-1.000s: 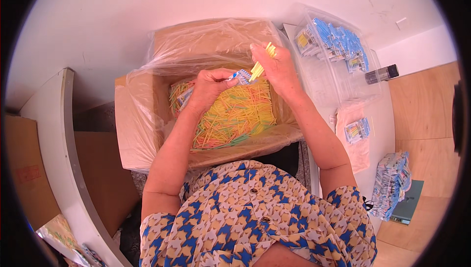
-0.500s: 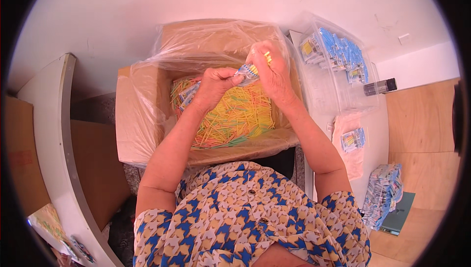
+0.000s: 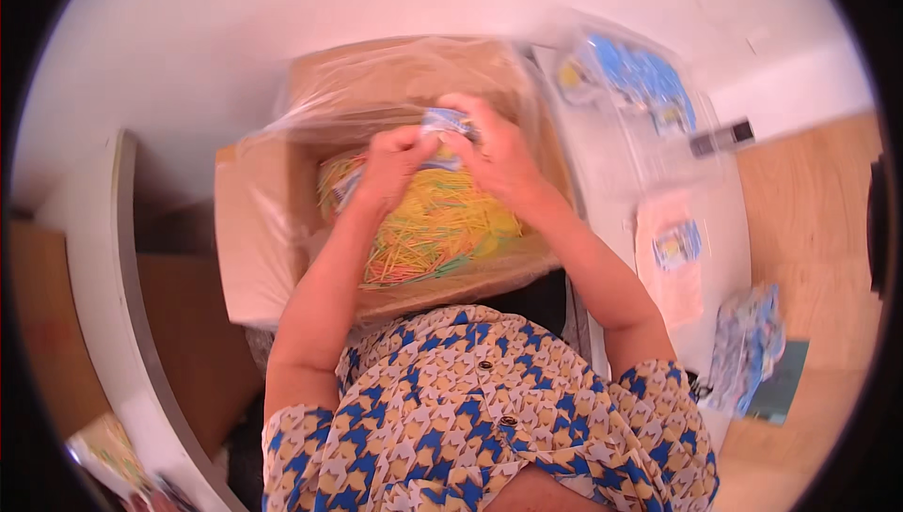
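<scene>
My left hand (image 3: 390, 166) and my right hand (image 3: 496, 152) meet above a cardboard box (image 3: 254, 249) lined with a clear plastic bag. Both pinch a small blue and white packet (image 3: 442, 122) between their fingertips. Under the hands the box holds a heap of thin yellow, green and orange sticks (image 3: 442, 230). The picture is blurred, so the packet's details do not show.
A clear bag of blue packets (image 3: 625, 75) lies on the white table (image 3: 611, 173) to the right of the box. A pink packet pile (image 3: 673, 249) and more packets (image 3: 748, 343) lie further right. A white shelf edge (image 3: 127, 258) runs along the left.
The yellow sticks held in my right hand are no longer visible. Both hands have closed together on the packet, and the view has shifted so the box sits lower and more central.
</scene>
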`<state>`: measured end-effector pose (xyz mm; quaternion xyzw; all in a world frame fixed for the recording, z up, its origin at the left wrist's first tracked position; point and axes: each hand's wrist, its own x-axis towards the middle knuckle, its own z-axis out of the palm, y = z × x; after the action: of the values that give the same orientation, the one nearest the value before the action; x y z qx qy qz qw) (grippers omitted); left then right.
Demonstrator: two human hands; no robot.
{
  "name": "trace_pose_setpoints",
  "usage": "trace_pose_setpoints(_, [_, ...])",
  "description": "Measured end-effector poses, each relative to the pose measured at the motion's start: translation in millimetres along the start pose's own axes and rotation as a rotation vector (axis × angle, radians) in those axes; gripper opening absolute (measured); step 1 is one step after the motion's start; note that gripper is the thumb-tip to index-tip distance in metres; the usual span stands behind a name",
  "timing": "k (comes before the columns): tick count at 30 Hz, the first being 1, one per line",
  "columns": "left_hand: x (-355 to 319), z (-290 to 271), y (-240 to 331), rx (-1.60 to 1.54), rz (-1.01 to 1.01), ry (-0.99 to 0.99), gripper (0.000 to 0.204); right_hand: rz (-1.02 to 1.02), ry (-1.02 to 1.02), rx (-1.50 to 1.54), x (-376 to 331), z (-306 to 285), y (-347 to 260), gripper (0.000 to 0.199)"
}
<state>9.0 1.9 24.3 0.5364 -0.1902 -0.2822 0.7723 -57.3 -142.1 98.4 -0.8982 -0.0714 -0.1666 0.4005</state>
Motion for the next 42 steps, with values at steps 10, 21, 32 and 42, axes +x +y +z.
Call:
trace_pose_setpoints(10, [15.3,-49.9,-17.4,0.21,0.023,-0.044,0.015,0.133,0.681,-0.219,-96.7,-149.5,-23.1,0.029])
trace_pose_setpoints(21, [16.4,-70.6,-23.0,1.593,-0.435,0.04,0.055,0.548,0.751,-0.89,-298.5,-311.8,167.9,0.038])
trace_pose_setpoints(32, [-1.1,-108.9,-60.9,1.549,-0.461,0.208,0.058,0.204,0.979,-0.958,-171.4,-234.7,42.2,0.034])
trace_pose_setpoints(42, [-6.1,-98.3,-31.6,1.575,-0.288,0.281,0.015,-0.264,0.198,-0.39,-70.1,-63.3,-6.9,0.024])
